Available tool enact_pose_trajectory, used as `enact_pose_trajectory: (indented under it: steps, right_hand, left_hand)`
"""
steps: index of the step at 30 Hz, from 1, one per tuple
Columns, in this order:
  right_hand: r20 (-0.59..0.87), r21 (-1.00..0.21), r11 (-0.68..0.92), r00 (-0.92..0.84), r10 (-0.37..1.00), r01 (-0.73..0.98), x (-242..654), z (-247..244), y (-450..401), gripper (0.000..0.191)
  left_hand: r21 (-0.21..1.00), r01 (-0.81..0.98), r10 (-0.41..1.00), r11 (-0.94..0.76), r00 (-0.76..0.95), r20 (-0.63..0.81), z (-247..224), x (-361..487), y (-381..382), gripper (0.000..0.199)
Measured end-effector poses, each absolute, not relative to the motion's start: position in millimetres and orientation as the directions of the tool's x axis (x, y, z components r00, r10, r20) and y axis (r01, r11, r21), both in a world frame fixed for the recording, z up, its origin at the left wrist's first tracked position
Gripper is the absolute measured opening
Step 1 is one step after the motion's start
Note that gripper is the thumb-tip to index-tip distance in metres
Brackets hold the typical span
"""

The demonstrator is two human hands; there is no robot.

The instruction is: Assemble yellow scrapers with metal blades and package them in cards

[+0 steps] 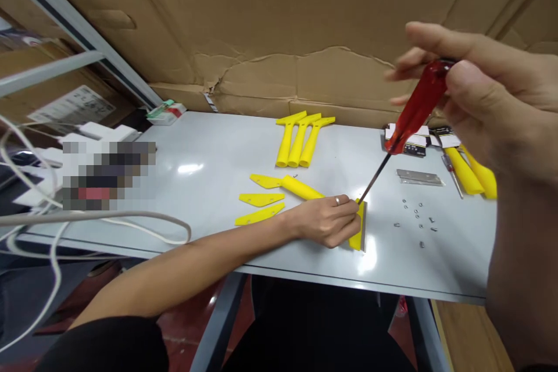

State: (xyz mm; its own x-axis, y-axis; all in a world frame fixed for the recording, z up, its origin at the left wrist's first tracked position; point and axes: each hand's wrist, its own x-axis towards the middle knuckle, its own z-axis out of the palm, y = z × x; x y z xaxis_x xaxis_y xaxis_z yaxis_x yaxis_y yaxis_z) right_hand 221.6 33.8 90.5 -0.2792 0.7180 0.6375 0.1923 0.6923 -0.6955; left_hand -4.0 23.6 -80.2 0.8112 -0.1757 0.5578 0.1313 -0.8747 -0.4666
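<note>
My left hand (328,222) presses a yellow scraper (301,187) to the table, its fingers closed over the scraper's head. A thin metal blade (365,228) runs along the head's right edge. In my right hand (497,93) is a screwdriver (414,106) with a red handle, tilted, thumb at the handle's top end and some fingers spread. The tip of its dark shaft meets the head beside my left fingertips; the screw there, if any, is hidden. Several small screws (421,225) lie scattered to the right. Left of the scraper rest three flat yellow plates (261,199).
Three yellow handles (300,142) lie at the back. Packaged blades (419,177), a second screwdriver (453,175) and more yellow handles (466,171) are at the right. White cables (56,267) cross the left side near a small box (166,113). Cardboard (305,23) stands behind.
</note>
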Motion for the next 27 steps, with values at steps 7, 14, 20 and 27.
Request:
enact_pose_trajectory:
  steps: [7, 14, 20, 27]
  right_hand:
    - [0.746, -0.534, 0.731, -0.172, 0.644, 0.425, 218, 83, 37, 0.033]
    - [0.574, -0.773, 0.631, -0.343, 0.743, 0.074, 224, 83, 41, 0.033]
    - [0.660, -0.633, 0.716, -0.278, 0.698, 0.294, 224, 79, 47, 0.030]
    - [0.510, -0.770, 0.626, -0.472, 0.719, 0.123, 229, 87, 45, 0.050]
  left_hand:
    - [-0.462, 0.130, -0.174, -0.877, 0.811, 0.558, -76, -5, 22, 0.023]
    - [-0.430, 0.115, -0.169, -0.896, 0.805, 0.569, -79, -6, 21, 0.029]
    - [-0.429, 0.112, -0.157, -0.896, 0.825, 0.544, -79, -7, 20, 0.030]
    - [-0.394, 0.133, -0.124, -0.909, 0.818, 0.562, -79, -4, 20, 0.030]
